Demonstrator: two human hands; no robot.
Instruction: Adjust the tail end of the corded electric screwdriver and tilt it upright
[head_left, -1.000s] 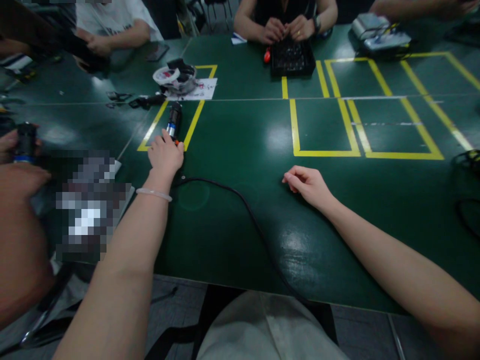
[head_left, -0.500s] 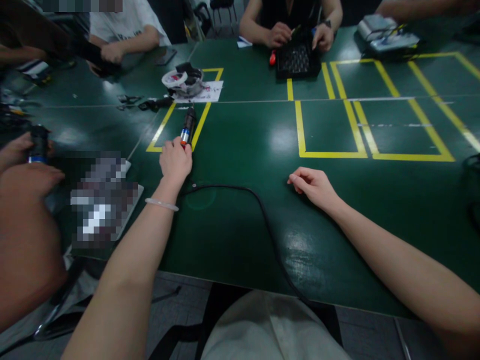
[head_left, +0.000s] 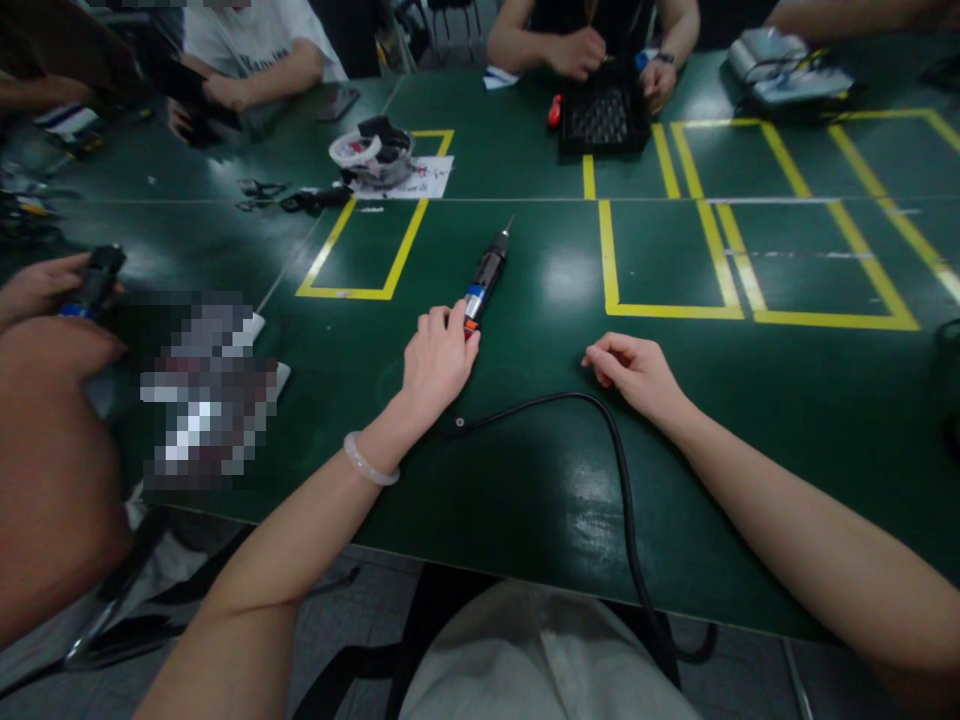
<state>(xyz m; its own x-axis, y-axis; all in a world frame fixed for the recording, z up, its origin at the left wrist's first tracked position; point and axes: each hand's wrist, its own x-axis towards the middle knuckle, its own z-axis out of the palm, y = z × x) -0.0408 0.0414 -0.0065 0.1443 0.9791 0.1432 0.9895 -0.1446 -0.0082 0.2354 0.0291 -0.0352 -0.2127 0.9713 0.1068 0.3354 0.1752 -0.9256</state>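
Observation:
My left hand [head_left: 439, 355] is wrapped round the rear end of an electric screwdriver [head_left: 489, 268] with a dark body and blue, silver and orange bands. Its thin bit points up and to the right, away from me. A black cable [head_left: 621, 450] runs from behind that hand in an arc over the green table [head_left: 517, 500] and down past the front edge. My right hand [head_left: 634, 368] rests on the tabletop to the right of the tool, fingers curled in loosely, with nothing visible in them.
Yellow tape outlines [head_left: 671, 311] mark the table. Beyond the left outline sits a clear container [head_left: 386, 172] with a tape roll. Across the table a person's hands work at a black tray [head_left: 604, 125]. At left, another person's hand [head_left: 56, 345] holds a similar tool [head_left: 97, 275].
My left hand has moved right and slightly toward me with the electric screwdriver, out of the left taped outline. The cable has shifted right. My right hand has hardly moved.

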